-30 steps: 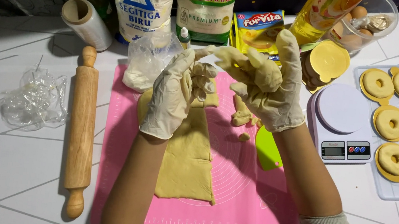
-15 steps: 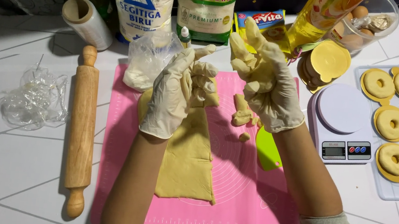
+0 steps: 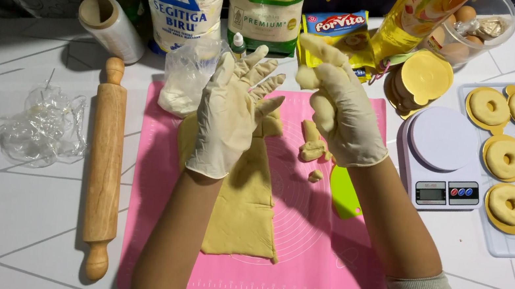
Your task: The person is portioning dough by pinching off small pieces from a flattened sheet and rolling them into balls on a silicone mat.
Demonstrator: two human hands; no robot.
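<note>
Your gloved right hand (image 3: 346, 113) has its fingers clamped on a pale dough lump (image 3: 309, 77), raised above the pink silicone mat (image 3: 323, 252), while your gloved left hand (image 3: 229, 117) hovers splayed and empty over the flat rolled dough sheet (image 3: 242, 209).

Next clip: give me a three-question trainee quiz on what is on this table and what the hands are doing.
1. True or false: the right hand holds a lump of dough.
2. What lies left of the pink mat? A) rolling pin B) whisk C) knife
3. What sits right of the mat, beside the tray of dough rings?

Key: 1 true; 2 A; 3 the kitchen scale.
</note>
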